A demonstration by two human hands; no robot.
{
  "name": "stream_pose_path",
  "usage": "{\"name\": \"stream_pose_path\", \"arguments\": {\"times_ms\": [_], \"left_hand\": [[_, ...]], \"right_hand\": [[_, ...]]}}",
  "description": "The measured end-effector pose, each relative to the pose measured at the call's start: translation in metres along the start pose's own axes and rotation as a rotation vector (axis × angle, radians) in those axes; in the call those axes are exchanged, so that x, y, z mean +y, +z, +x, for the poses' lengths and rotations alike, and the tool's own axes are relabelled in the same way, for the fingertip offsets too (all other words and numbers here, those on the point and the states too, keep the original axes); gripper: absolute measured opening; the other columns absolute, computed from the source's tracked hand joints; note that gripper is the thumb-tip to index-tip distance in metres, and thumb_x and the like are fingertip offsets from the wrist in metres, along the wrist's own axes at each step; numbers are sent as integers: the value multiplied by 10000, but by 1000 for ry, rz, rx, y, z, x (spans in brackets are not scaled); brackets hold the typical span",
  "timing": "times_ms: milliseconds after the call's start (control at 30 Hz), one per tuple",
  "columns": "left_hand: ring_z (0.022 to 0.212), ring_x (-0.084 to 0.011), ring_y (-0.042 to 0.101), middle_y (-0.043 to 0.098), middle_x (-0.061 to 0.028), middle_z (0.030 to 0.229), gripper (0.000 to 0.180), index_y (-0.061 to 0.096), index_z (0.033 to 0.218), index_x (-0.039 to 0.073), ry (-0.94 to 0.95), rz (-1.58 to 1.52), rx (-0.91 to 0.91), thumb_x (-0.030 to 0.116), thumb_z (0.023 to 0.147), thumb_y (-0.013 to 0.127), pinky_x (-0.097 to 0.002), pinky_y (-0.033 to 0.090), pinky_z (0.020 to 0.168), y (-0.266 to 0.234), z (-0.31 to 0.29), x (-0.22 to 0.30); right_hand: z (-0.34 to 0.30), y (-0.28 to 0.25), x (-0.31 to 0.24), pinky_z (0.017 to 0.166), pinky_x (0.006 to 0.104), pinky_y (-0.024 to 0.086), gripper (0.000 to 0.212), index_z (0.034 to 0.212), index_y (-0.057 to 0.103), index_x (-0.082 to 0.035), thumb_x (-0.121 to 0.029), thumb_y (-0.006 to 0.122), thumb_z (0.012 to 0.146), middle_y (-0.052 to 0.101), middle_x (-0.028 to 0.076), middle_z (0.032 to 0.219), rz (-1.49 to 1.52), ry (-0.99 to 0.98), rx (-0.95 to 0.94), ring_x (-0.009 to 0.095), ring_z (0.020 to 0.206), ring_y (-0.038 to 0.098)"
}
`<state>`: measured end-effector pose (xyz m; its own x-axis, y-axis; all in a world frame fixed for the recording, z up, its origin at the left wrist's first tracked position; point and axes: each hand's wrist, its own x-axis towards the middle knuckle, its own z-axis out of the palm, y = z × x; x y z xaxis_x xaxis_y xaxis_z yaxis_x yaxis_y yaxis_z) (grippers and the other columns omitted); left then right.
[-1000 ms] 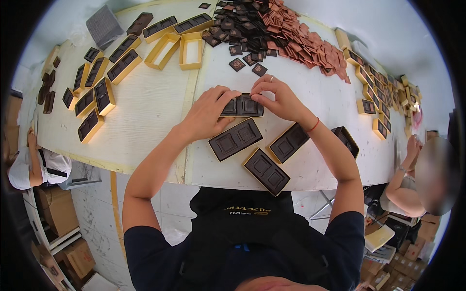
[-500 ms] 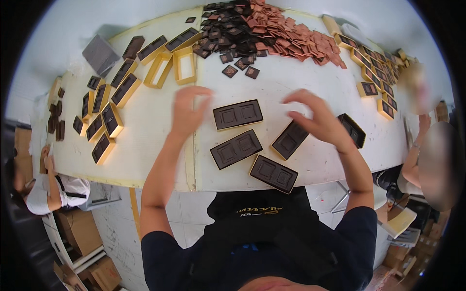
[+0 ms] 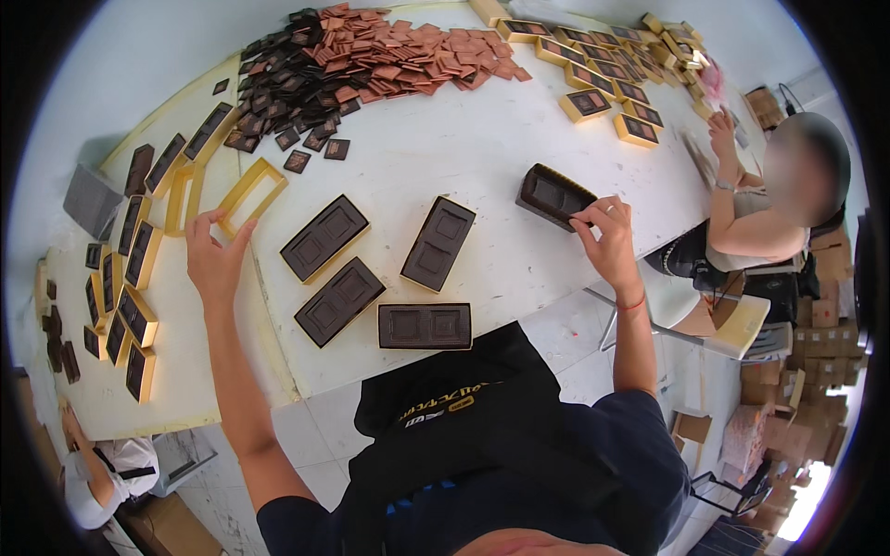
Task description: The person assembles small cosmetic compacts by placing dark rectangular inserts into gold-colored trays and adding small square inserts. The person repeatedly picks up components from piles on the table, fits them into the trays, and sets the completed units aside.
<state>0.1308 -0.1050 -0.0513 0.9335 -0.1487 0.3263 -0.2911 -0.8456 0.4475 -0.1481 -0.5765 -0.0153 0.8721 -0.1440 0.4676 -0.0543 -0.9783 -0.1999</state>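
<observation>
A hollow gold cardboard frame is tilted on the table at the left. My left hand grips its near end, thumb and forefinger astride it. At the right, my right hand pinches the near corner of a dark open box with a moulded tray inside. Between the hands lie several gold-edged boxes with dark two-well trays: one at upper left, one below it, one slanted in the middle and one near the front edge.
A heap of dark and copper square pieces lies at the back. Filled gold boxes stand back right, by a seated person. Far left are more boxes, another gold frame, a grey block and another person's arm.
My view has turned to the right. My left hand has taken hold of the gold frame, which now tilts away from its neighbour. My right hand has moved to the dark box and pinches it.
</observation>
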Motion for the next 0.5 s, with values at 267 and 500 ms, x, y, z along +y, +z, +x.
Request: {"name": "stream_pose_path", "arguments": {"times_ms": [267,500], "left_hand": [[1286,-326,531,523,-179,1437,867,469,1450,53,279,-202,42,277,724,887,-388,426,1072,17,-3,-40],[1292,-279,541,548,-149,1399,822,449,1455,52,110,-491,-109,148,747,856,-376,422,1099,25,1,-34]], "right_hand": [[30,-19,6,759,270,481,115,892,638,24,59,731,835,638,76,895,419,107,10,145,797,563],[137,5,-70,928,230,397,168,1126,630,5,-110,550,1033,598,-2,1057,1273,165,-30,69,994,523]]}}
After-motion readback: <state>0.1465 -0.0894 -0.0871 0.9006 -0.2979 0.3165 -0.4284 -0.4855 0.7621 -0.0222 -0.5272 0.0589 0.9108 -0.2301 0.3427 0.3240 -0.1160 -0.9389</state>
